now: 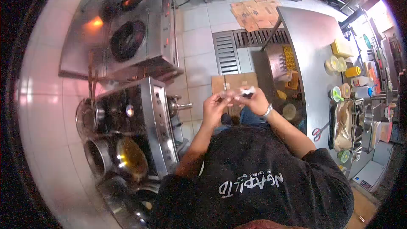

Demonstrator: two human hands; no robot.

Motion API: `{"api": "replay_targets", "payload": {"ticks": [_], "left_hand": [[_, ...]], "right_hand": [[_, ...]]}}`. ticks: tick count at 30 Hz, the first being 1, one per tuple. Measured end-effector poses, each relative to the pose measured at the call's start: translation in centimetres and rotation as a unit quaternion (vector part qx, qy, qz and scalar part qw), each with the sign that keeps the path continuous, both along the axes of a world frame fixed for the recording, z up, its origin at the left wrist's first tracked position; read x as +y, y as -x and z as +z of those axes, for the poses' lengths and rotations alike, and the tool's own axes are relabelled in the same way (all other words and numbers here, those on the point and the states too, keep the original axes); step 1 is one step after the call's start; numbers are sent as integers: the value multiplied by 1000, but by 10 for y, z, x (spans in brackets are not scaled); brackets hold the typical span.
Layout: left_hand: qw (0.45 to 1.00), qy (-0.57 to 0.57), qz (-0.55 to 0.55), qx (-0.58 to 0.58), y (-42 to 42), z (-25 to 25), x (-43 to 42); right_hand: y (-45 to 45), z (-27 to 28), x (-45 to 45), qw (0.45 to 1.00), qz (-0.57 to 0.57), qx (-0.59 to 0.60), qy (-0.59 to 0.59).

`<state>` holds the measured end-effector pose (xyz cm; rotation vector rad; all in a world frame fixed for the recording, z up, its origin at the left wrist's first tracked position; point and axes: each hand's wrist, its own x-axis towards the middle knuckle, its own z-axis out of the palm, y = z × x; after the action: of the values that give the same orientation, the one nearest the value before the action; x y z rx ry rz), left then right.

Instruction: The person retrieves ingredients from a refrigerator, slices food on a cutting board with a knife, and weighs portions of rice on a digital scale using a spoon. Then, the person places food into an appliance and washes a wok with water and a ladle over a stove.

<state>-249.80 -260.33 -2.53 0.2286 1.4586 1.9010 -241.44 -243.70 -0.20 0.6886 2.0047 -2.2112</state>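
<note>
In front of my chest, my left hand (215,107) and my right hand (255,102) are close together with fingers pinched. Between them is a small, whitish, partly see-through thing (237,92), held at both ends. It is smeared by motion, so its kind does not show. A silver watch (268,109) is on my right wrist. Below the hands, a piece of brown cardboard (218,84) lies on the tiled floor.
To the left stand a stove with a pan of oil (132,157), a steel pot (96,154) and a black wok (128,40). A steel counter (311,51) on the right bears red-handled scissors (316,134), a lined tray (342,123) and several bottles. A floor drain grate (227,53) lies ahead.
</note>
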Motion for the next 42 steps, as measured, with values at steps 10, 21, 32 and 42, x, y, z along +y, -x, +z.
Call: {"api": "replay_targets", "payload": {"ticks": [10,21,32,42], "left_hand": [[982,-127,38,-136,175,5,133],[997,42,55,41,340,-3,226],[959,-126,213,-141,546,-37,235],[960,-68,219,-162,763,-38,245]], "right_hand": [[165,-37,128,945,-50,256,-197],[394,-18,253,966,182,104,-149],[663,-64,259,912,343,114,-194],[882,-113,339,972,178,-133,-76]]}}
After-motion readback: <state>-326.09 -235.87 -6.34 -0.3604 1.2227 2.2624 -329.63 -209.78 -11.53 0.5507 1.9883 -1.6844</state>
